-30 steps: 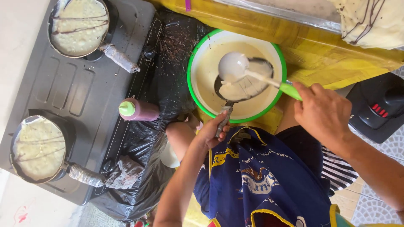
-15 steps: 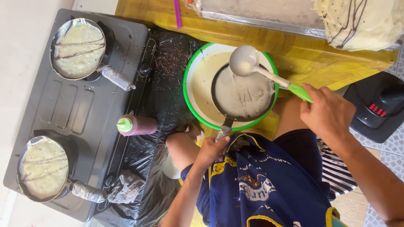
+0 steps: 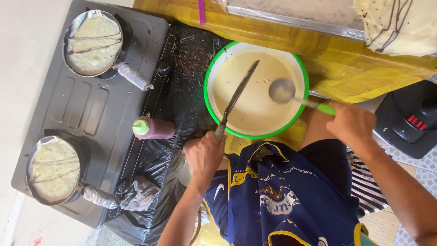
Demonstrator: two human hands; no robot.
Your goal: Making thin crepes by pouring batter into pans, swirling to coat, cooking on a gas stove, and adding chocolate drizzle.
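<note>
At centre frame the left hand (image 3: 205, 152) has its fingers curled tight round the handle of a small pan (image 3: 236, 94), tipped on edge over the green-rimmed bowl of batter (image 3: 256, 89). The right hand (image 3: 351, 124), fingers wrapped on the green-handled ladle (image 3: 283, 90), dips it at the bowl's right. Best, I'd say, to keep the pan over the bowl so drips fall inside.

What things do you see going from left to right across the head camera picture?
Stove with two pans of batter → squeeze bottle → left hand holding a small pan on edge → green-rimmed batter bowl → ladle → right hand → black appliance with red buttons.
</note>
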